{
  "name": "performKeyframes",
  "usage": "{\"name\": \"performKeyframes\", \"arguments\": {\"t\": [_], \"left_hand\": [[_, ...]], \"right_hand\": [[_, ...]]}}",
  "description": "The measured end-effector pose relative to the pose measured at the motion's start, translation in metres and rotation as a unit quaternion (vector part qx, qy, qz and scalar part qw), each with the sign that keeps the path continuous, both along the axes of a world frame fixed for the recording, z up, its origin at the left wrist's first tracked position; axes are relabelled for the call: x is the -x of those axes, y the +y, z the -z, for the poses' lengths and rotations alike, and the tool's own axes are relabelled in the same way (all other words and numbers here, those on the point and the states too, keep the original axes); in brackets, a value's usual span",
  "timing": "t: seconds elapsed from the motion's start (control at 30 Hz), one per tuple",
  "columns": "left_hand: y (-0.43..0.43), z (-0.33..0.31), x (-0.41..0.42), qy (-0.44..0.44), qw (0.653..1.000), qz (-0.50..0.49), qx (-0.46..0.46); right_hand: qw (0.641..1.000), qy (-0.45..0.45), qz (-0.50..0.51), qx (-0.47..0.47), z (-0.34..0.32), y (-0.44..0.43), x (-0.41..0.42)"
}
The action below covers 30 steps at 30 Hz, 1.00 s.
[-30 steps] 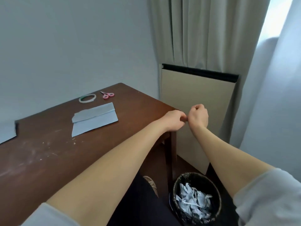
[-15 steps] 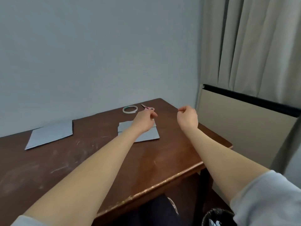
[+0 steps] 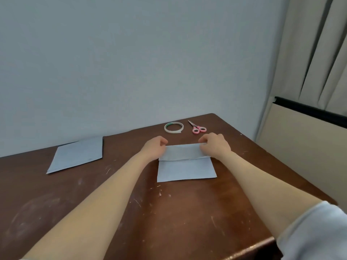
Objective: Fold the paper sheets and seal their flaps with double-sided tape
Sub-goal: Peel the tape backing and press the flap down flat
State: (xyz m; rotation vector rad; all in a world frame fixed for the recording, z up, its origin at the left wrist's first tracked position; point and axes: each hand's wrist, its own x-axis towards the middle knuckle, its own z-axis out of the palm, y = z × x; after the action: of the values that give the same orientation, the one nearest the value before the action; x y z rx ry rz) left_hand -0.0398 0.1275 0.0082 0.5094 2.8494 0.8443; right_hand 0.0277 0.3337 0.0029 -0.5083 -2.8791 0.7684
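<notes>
A pale blue folded paper sheet (image 3: pixel 185 167) lies in the middle of the brown table (image 3: pixel 169 212), its top flap folded down toward me. My left hand (image 3: pixel 155 147) is curled at the flap's upper left corner. On the flap's upper right corner rests my right hand (image 3: pixel 214 146), fingers pinching the fold edge. Behind the sheet lies a roll of double-sided tape (image 3: pixel 173 127). A stack of flat pale blue sheets (image 3: pixel 78 154) lies at the table's far left.
Pink-handled scissors (image 3: pixel 197 127) lie beside the tape roll near the back right corner. The table backs onto a grey wall. To the right stand a beige panel (image 3: pixel 309 147) with a black top edge and curtains (image 3: pixel 319 49).
My view has swung left from the waste bin back to the table. Both hands moved from beyond the table's right edge onto the folded sheet's top flap.
</notes>
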Motion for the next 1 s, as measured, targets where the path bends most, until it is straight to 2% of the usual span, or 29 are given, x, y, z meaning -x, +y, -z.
{"name": "performKeyframes", "arguments": {"t": [0.1,0.3,0.53,0.7,0.83,1.0], "left_hand": [[0.012,-0.001,0.009,-0.024,0.999,0.036,0.032],[0.022,-0.008,0.023,-0.044,0.994,0.074,0.065],[0.024,-0.02,0.023,0.002,0.991,0.111,0.068],[0.017,-0.032,0.014,0.045,0.99,0.124,0.041],[0.005,-0.034,0.005,0.045,0.991,0.123,0.012],[-0.019,-0.035,-0.015,0.02,0.994,0.091,-0.058]], "right_hand": [[0.998,-0.032,-0.024,-0.045,-0.002,-0.001,0.011],[0.997,-0.044,-0.035,-0.052,-0.003,0.008,0.019],[0.997,-0.038,-0.067,0.005,-0.003,0.013,0.021],[0.992,-0.004,-0.071,0.101,-0.009,0.018,0.012],[0.985,0.054,-0.048,0.155,-0.009,0.018,-0.003],[0.979,0.08,-0.034,0.186,-0.009,0.011,-0.024]]}}
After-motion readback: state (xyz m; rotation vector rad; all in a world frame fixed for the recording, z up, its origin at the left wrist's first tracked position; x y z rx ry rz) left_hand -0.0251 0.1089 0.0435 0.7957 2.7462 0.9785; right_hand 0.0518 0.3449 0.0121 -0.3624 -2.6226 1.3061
